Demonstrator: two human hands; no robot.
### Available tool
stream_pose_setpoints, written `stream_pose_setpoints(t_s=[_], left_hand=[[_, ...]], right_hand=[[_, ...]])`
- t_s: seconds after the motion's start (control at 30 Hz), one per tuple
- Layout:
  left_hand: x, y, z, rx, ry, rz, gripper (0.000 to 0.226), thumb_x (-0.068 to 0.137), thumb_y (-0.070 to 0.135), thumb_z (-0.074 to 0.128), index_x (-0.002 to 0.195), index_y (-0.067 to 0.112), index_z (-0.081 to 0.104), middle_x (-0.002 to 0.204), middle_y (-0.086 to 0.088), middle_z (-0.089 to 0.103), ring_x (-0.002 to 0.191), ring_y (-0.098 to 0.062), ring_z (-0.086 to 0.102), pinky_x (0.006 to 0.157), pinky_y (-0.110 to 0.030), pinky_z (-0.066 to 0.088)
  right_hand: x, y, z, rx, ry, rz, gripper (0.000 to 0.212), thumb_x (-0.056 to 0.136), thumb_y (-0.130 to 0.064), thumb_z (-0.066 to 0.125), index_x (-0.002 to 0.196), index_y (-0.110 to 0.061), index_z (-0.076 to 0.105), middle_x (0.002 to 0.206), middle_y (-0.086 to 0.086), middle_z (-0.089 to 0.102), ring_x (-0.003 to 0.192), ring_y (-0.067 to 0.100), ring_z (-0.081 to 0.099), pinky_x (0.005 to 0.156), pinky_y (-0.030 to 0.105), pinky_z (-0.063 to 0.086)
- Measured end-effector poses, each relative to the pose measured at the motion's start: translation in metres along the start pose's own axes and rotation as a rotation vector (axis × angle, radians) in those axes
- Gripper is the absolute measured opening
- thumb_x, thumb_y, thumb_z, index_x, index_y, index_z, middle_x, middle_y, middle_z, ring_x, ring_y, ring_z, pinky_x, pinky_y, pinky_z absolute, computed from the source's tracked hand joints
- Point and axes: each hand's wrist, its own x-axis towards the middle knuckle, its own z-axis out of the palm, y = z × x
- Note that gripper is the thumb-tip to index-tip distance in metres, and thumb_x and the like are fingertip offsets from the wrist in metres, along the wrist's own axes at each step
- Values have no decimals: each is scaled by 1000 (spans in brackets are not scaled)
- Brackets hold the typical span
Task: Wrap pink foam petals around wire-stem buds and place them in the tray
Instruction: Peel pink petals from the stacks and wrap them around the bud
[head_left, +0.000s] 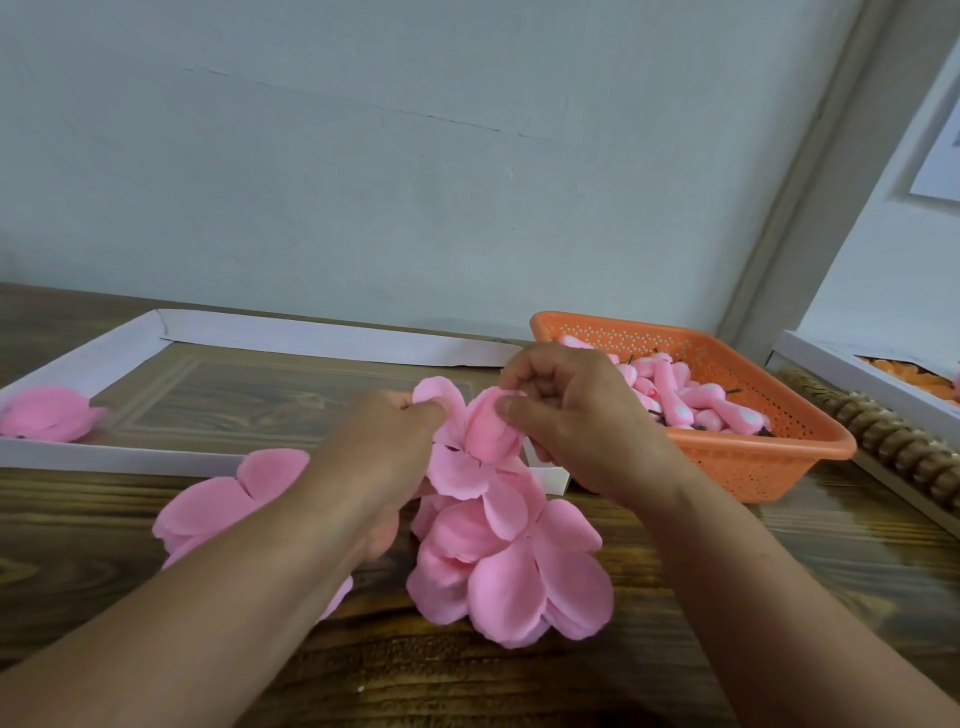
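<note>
1. Our left hand pinches the top edge of a soft pink foam petal, fingers curled tight on it, likely to keep the sheet taut while it is wound.
2. Our right hand curls round the half-wrapped pink bud, thumb pressed on its top, which we judge holds the overlap shut.
3. Loose pink petal sheets lie heaped on the dark wooden table just below the hands, close for the next wrap.
4. The perforated orange plastic basket of bare buds sits at the table's right side, beside the right hand.
5. The shallow white cardboard tray lies along the far left; one finished pink flower rests in its left corner.
6. The wire stem is hidden behind petals and fingers; the tray's near right corner is covered by the hands.
</note>
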Motion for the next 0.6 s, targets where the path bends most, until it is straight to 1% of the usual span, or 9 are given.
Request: stream_pose_setpoints(t_s=[0.1,0.17,0.2,0.3,0.37,0.43,0.5,0.53,0.6], left_hand=[[1,1,-2,-20,18,-34,16,89,16,52,88,11,67,102,-26,67,98,-44,64,90,-60,50],[1,2,-3,-51,58,-66,14,89,15,52,88,12,65,107,-27,65,103,-44,62,94,-59,47],[1,3,-4,-70,80,-85,13,89,15,52,85,12,64,105,-27,65,101,-44,62,94,-57,46],[0,5,-3,-142,103,-126,16,90,10,54,76,13,59,84,-17,63,79,-33,62,83,-48,52],[0,6,-3,-114,87,-120,15,90,9,56,75,12,59,81,-14,61,78,-32,61,85,-52,51],[-3,5,-3,-36,31,-84,10,85,8,58,77,5,63,84,-20,63,83,-37,64,88,-56,50],[-7,5,-2,40,-25,-43,15,81,8,57,81,-5,65,87,-32,64,78,-35,63,85,-55,49],[-9,5,-1,75,-46,-19,19,83,10,57,81,-7,65,89,-35,65,76,-33,61,85,-57,49],[-13,5,2,127,-75,28,25,89,16,58,78,-4,67,90,-32,67,77,-39,64,89,-61,48]], right_hand=[[-1,-2,-1,3,-16,-28,25,83,4,59,70,-18,56,59,3,47,46,8,38,46,19,33],[-2,-2,-2,46,-4,-31,26,84,4,58,71,-18,56,54,-3,48,42,8,40,43,18,33],[-2,-2,-2,68,3,-33,28,84,5,58,70,-19,56,52,-7,47,40,8,40,42,19,34],[-2,-3,-2,86,3,-48,30,85,5,58,70,-21,55,51,-10,47,42,12,40,42,20,33],[-3,-4,-3,29,-30,-79,31,85,5,58,71,-23,55,51,-13,46,44,9,39,44,18,33],[-4,-7,-3,-82,-86,-129,31,84,4,59,72,-24,54,55,-13,45,48,5,38,48,17,33],[-6,-10,-3,-200,-140,-174,28,84,2,58,75,-24,55,61,-7,49,53,5,40,53,18,34],[-7,-12,-2,-254,-160,-184,26,84,0,58,77,-25,54,63,-5,51,54,5,41,54,19,35],[-8,-14,1,-342,-178,-191,22,85,-5,57,79,-25,54,61,-10,50,54,3,43,53,17,34]])
